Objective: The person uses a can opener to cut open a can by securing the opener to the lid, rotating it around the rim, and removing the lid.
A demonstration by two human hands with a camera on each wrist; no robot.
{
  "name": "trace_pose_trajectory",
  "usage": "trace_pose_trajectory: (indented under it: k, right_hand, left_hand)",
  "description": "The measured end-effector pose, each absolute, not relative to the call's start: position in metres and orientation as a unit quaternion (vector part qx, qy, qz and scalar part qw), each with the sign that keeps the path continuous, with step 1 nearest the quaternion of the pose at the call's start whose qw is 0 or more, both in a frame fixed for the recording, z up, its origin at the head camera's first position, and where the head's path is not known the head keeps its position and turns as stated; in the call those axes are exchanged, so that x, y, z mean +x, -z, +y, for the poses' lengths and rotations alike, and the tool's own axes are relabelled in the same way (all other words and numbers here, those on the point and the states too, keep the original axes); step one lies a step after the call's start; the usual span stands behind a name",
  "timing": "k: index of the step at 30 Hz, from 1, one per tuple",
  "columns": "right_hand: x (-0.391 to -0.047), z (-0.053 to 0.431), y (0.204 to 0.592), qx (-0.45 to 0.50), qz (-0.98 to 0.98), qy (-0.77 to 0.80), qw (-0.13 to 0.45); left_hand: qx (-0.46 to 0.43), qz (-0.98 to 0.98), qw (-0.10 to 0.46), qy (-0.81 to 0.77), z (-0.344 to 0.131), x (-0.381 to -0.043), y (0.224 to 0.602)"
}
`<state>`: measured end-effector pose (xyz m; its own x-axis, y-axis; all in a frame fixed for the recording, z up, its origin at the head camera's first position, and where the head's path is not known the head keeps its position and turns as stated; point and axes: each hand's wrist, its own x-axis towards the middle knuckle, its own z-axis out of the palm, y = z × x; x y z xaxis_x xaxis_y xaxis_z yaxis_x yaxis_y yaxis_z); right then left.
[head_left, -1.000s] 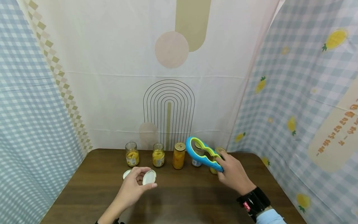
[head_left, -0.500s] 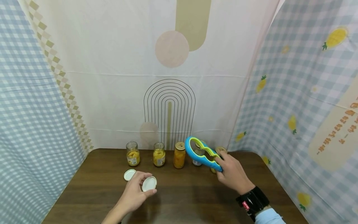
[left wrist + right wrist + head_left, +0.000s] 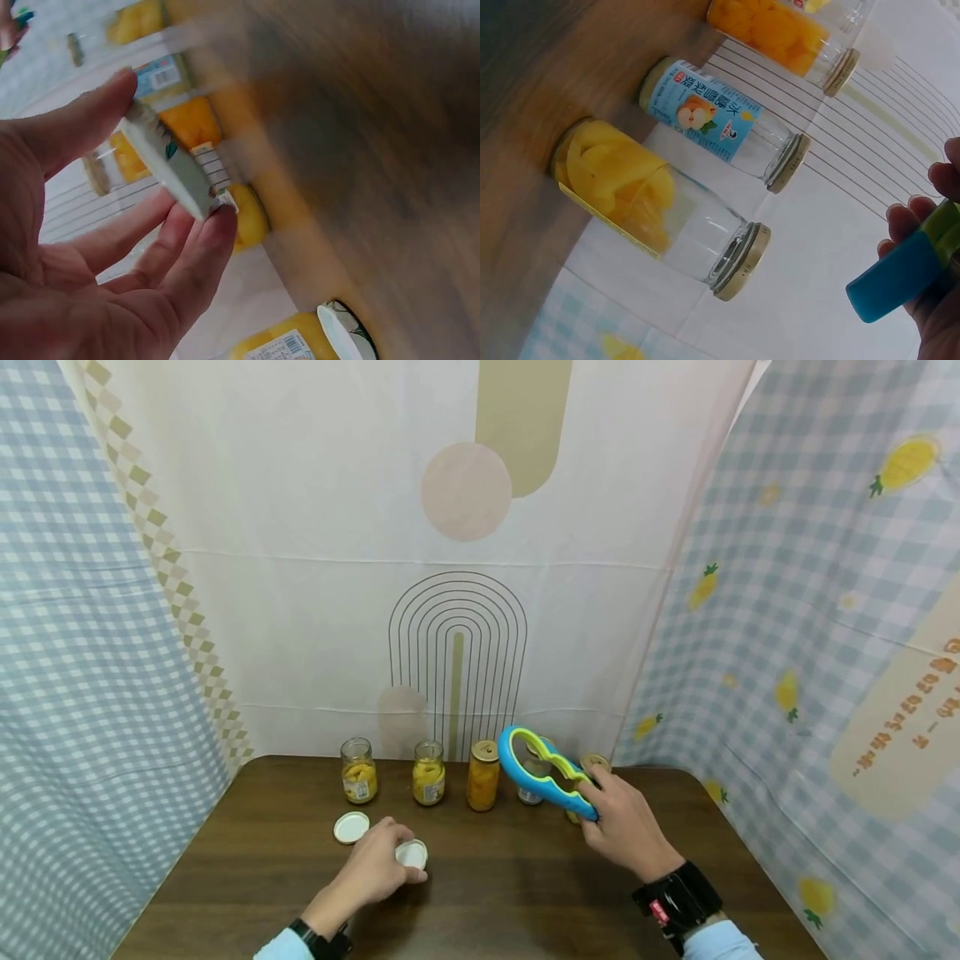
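Observation:
My left hand [image 3: 375,865] pinches a white jar lid [image 3: 412,854] by its edge, low over the table. In the left wrist view this lid [image 3: 169,161] is tilted between thumb and fingertips. A second white lid [image 3: 352,827] lies on the table left of that hand. My right hand [image 3: 626,823] grips a blue and green jar opener [image 3: 551,792] by one end, raised in front of the two rightmost jars. Its blue end [image 3: 896,277] shows beside the fingers in the right wrist view.
Two lidless jars of yellow fruit, the left one [image 3: 359,781] and its neighbour [image 3: 429,782], stand along the back. Right of them are three capped jars: orange fruit [image 3: 483,783], a blue-labelled jar [image 3: 705,112] and yellow fruit [image 3: 622,180]. Patterned cloths hang behind and beside the table [image 3: 480,910].
My left hand has moved slightly right and lower with the pinched lid, uncovering the lid on the table. My right hand and the jar opener have barely moved.

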<state>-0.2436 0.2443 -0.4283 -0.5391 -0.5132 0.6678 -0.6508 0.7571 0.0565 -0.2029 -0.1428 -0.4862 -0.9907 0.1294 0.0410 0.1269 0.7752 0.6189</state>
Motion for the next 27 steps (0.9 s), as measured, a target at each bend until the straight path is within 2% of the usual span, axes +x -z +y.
trace_pose_trajectory:
  k: [6,21,24,27]
  right_hand:
    - [-0.243,0.245,0.429,0.334,-0.872,-0.103,0.343]
    - [-0.241,0.242,0.428,0.336,-0.868,-0.084,0.355]
    - [-0.241,0.239,0.428,0.339,-0.865,-0.092,0.358]
    - [-0.242,0.235,0.429,0.346,-0.861,-0.101,0.359]
  left_hand:
    - [0.075,0.957,0.035,-0.278,-0.135,-0.220,0.493]
    - [0.099,0.969,0.024,-0.223,-0.122,-0.240,0.509]
    - [0.099,0.969,0.012,-0.227,-0.125,-0.255,0.521]
    - [0.094,0.967,0.007,-0.236,-0.133,-0.283,0.551]
